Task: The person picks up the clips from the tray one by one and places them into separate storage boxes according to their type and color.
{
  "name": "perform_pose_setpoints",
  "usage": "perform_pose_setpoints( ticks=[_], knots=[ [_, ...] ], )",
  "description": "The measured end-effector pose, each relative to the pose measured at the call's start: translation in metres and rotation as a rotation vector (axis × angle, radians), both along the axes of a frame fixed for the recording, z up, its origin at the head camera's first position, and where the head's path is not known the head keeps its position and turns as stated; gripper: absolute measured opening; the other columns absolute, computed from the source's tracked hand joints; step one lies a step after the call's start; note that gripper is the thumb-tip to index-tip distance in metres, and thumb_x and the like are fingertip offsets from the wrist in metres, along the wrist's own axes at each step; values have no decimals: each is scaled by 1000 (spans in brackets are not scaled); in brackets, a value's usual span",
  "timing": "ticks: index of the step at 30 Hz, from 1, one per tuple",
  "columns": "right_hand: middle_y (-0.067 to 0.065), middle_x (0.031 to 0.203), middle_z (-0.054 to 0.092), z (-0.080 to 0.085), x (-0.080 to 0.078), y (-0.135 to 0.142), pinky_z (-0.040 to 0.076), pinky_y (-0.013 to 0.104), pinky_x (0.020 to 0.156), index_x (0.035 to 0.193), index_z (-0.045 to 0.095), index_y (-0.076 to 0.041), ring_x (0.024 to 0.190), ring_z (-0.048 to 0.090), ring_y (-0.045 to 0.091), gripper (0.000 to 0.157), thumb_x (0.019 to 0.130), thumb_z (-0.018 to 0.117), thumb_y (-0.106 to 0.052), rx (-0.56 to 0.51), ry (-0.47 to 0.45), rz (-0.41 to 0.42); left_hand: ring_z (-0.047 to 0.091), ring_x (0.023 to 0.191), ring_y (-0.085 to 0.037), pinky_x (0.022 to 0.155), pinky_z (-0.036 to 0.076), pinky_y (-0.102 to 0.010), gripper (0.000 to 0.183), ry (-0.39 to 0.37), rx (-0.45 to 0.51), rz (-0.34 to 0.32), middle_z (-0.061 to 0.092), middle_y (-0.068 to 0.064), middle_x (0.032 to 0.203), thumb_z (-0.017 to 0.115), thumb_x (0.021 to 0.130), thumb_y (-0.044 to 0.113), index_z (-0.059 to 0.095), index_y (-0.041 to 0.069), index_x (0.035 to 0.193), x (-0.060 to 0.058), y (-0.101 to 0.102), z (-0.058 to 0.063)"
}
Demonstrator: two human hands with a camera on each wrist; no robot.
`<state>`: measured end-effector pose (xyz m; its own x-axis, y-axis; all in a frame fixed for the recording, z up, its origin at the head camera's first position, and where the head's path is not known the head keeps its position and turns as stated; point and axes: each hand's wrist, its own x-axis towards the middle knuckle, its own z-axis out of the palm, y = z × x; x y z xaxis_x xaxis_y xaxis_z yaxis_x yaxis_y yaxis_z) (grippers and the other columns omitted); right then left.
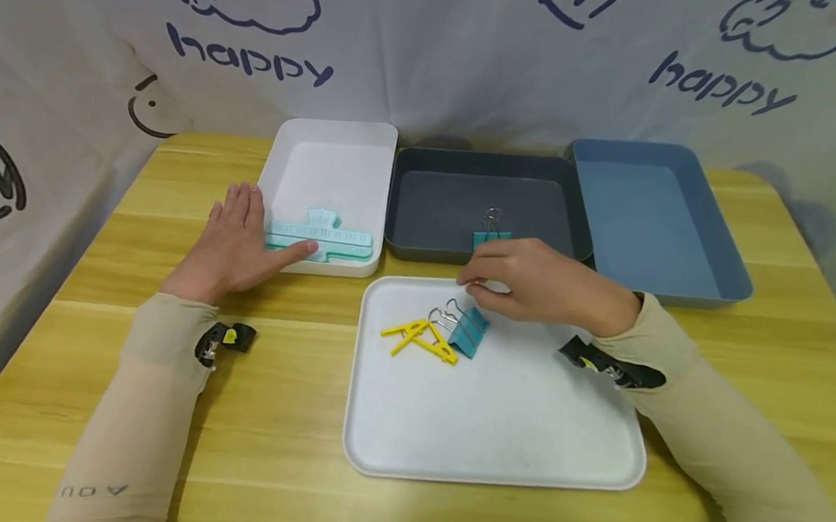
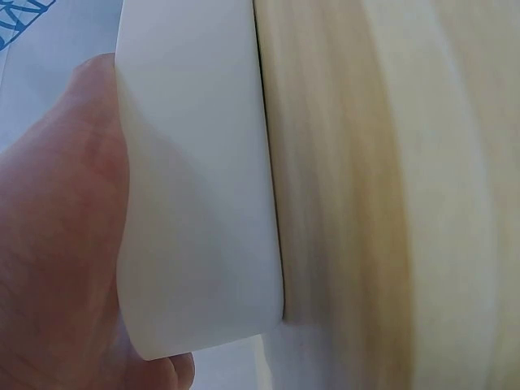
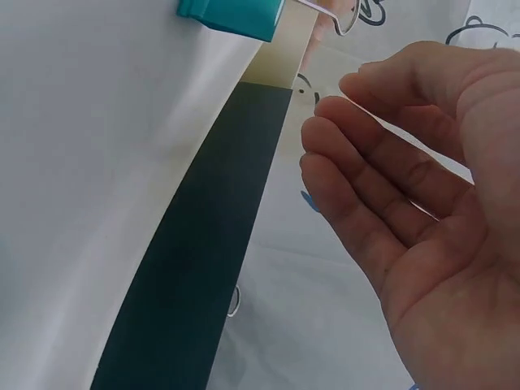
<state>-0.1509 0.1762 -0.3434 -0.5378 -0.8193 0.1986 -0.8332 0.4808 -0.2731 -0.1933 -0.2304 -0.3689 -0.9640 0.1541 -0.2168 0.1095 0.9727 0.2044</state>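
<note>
My left hand (image 1: 229, 243) rests on the left edge of a white bin (image 1: 328, 167), fingers straight and thumb reaching over the rim to a mint-green ruler-like clip (image 1: 349, 239) inside. The bin's white side wall (image 2: 195, 203) fills much of the left wrist view. My right hand (image 1: 532, 279) hovers over the far edge of a white tray (image 1: 497, 422), fingers loosely bent and holding nothing in the right wrist view. Just beyond it, a teal binder clip (image 1: 491, 236) lies in the dark grey bin (image 1: 436, 197). Another teal binder clip (image 1: 473, 329) sits on the tray beside yellow clothespins (image 1: 440, 348).
A blue bin (image 1: 650, 217) stands at the back right, next to the dark grey one. The three bins line the far side of the wooden table (image 1: 278, 426), with a printed white cloth (image 1: 450, 70) hanging behind. The white tray lies in front of them.
</note>
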Motion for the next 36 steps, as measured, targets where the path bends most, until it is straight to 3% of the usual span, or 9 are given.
perform_pose_setpoints(
  ticks=[13,28,36],
  knots=[
    [1,115,73,6,5,3,60,29,77,118,76,-14,90,69,9,22,98,67,-13,55,-125,37,-15,160,-48,131,-4,-65,132,-4,-1,0,-22,-30,169,40,89,88,-18,-9,158,1,1,0],
    [2,120,71,4,6,0,61,31,83,124,74,-14,97,69,13,27,99,68,-20,65,-194,55,-14,160,-49,131,-3,-65,131,13,12,0,-18,-31,169,42,89,86,-16,-8,159,1,2,1],
    [-2,118,70,2,7,-3,62,32,87,126,73,-16,101,69,11,36,94,76,-30,82,-253,39,-14,160,-49,131,-3,-65,131,11,10,1,-20,-31,169,41,89,87,-17,-8,159,0,1,1]
  ],
)
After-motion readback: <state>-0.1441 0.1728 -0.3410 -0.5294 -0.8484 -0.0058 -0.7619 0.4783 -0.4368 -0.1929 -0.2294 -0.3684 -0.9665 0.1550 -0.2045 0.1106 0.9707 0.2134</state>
